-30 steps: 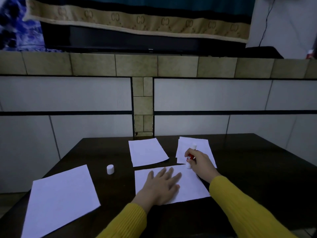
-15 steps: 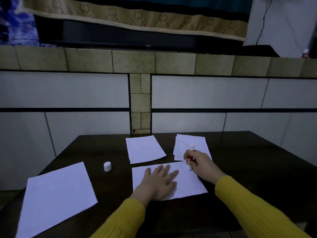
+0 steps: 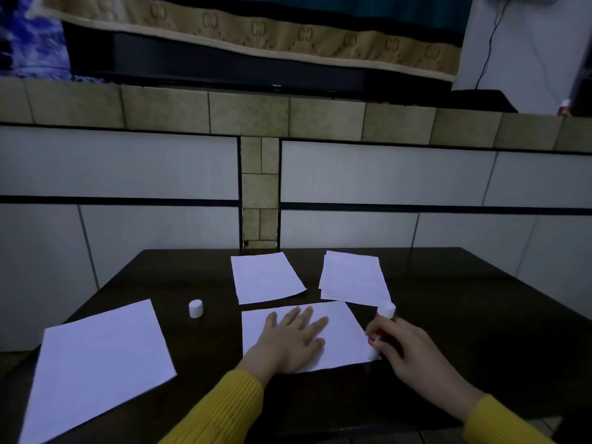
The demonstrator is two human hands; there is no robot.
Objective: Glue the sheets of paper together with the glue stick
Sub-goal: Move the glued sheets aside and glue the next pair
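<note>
So the near sheet (image 3: 339,331) is pinned flat w/ the left hand (image 3: 293,342), fingers spread; glue stick (image 3: 381,330) is gripped in the right hand (image 3: 403,347) at that sheet's right edge.

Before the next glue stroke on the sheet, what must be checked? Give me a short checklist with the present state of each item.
1. Cap is off the glue stick: ok, it stands alone on the table.
2. Left hand lies flat on the sheet, holding it down: ok.
3. Right hand grips the stick: ok, fingers are wrapped round it.
4. Stick tip is on the sheet: ok, it meets the near right corner.
5. Glue already covers the rest of the sheet: cannot tell, no glue is visible on the white paper.
6. A next sheet is ready: ok, a far sheet lies free just behind.
</note>
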